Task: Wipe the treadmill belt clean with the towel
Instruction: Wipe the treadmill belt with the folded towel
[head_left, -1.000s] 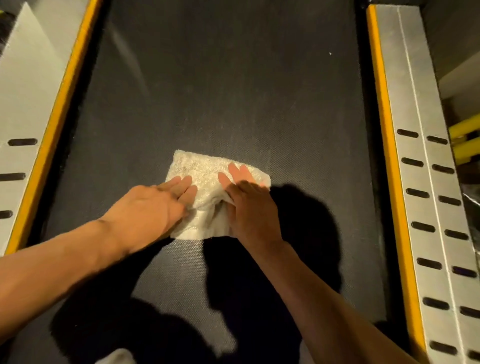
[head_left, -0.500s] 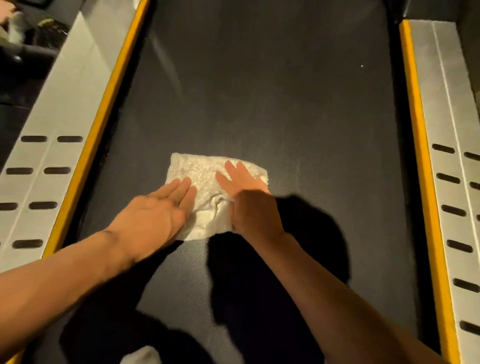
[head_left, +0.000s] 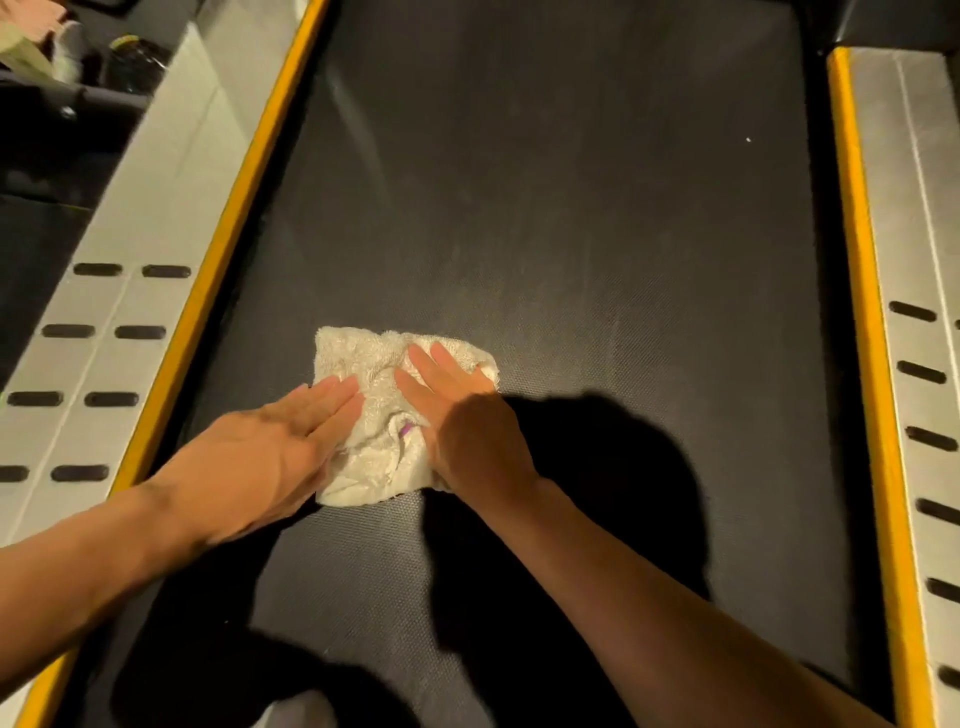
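Your left hand (head_left: 270, 457) lies flat, palm down, fingers straight and together, not curled around anything — the fingertips (head_left: 337, 395) press onto the towel's near-left part. Your right hand (head_left: 462, 421) is flat too, fingers extended and slightly spread, covering the towel's right half; nothing is gripped, both palms just press down.

The towel (head_left: 374, 415) is a cream terry cloth, bunched and creased in the middle, lying on the treadmill belt (head_left: 545, 208) a little left of the belt's centre line. From the towel, your left hand comes in from 8 o'clock and your right forearm from 5 o'clock. A small pink-purple tag (head_left: 406, 428) shows in the folds between the two hands.

The belt is dark and textured, running away toward 12 o'clock. A tiny white speck (head_left: 748, 140) sits on it at about 2 o'clock from the towel, well apart. Yellow edge strips (head_left: 244, 208) border the belt on both sides — outside them, grey side rails (head_left: 130, 291) with dark oval slots at 9 and 3 o'clock. Dark shadows of your arms fall on the belt at 4 o'clock of the towel. A pale blurred shape (head_left: 291, 709) sits at the bottom edge, 6 o'clock; you can't tell what it is.
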